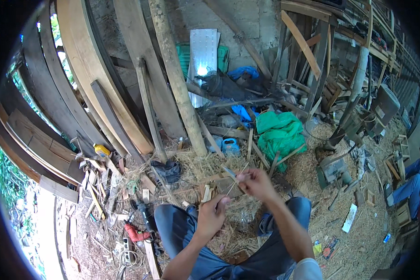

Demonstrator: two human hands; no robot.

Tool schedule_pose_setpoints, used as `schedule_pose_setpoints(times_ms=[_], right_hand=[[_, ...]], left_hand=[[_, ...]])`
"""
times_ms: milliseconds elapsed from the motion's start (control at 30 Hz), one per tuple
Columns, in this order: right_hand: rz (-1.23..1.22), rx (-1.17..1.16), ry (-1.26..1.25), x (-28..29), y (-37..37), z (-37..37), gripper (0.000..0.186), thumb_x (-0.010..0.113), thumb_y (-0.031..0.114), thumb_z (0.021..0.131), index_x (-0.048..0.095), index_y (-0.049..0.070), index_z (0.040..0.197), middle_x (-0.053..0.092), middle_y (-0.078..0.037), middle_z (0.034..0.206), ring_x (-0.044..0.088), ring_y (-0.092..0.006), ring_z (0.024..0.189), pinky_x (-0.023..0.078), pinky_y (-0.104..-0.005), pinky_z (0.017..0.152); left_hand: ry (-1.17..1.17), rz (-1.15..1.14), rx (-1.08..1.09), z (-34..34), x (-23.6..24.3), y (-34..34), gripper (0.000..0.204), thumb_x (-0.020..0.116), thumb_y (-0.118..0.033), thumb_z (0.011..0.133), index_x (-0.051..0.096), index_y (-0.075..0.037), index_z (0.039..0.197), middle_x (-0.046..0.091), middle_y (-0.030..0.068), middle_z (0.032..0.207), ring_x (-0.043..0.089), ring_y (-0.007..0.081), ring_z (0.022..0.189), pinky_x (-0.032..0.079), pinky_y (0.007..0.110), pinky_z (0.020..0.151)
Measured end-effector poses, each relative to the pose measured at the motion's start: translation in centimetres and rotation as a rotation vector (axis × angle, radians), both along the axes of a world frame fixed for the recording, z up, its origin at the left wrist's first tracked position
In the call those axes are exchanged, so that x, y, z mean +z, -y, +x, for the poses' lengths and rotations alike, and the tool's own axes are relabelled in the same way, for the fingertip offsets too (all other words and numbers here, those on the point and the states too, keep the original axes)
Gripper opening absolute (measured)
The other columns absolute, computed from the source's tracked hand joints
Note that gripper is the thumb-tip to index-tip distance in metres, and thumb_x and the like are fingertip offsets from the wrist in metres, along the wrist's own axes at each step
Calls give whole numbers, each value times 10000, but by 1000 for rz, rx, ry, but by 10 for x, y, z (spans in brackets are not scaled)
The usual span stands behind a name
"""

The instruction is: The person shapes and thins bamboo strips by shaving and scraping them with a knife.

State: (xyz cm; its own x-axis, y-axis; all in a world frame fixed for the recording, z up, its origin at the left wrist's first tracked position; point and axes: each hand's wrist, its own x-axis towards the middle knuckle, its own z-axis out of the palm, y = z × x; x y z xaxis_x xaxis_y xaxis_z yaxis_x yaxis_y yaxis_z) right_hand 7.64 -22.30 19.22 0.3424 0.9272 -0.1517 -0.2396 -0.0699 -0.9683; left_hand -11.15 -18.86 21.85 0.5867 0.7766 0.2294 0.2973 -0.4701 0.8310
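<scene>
In front of my knees, my left hand pinches a thin pale stick between thumb and fingers. The stick slants up to the right toward my right hand. That hand is closed around a knife, and its narrow grey blade points up and left, close to the stick. The knife's handle is hidden inside my fingers. Pale wood blocks stand just left of the stick, over straw and shavings. I cannot tell whether the blade touches the stick.
A red power drill and a dark angle grinder lie left of my legs. A green tarp and a blue jug sit ahead. Long planks lean at the left. Another person's leg shows at far right.
</scene>
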Motion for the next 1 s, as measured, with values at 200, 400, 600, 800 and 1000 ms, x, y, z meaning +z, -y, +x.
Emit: schedule_pose_setpoints(times_ms=[200,400,600,800,1000], right_hand=[[-54,-57,345,-3,-9,11,170,589,192,910,606,23,900,507,28,589,405,-47,452,297,-215,407],[5,-197,102,5,2,34,213,538,218,937,618,21,941,527,19,620,427,-47,478,319,-212,423],[263,-160,-131,5,8,25,175,508,224,961,551,56,937,466,18,614,342,-41,466,240,-192,410],[133,-28,-20,15,15,-3,277,544,238,942,546,47,1142,496,23,626,401,-34,513,279,-198,430],[143,195,38,16,9,-28,268,533,250,952,572,46,1122,484,37,622,367,-25,484,265,-192,418]], left_hand=[[-81,-111,25,-3,-12,-6,95,567,-95,896,640,-34,898,545,57,606,557,99,576,423,257,544],[-15,-72,2,-15,-16,-10,132,532,-106,927,636,-29,904,540,33,613,495,71,565,411,247,532],[115,-270,-30,-11,-17,-18,184,506,-158,953,622,-18,930,526,26,617,469,87,551,398,252,534],[75,-242,-11,-4,-13,-16,164,519,-152,943,626,-30,932,538,50,616,483,101,550,412,270,538],[50,-203,-29,2,-13,-9,185,517,-168,950,618,-18,912,514,19,628,455,80,573,387,248,545]])
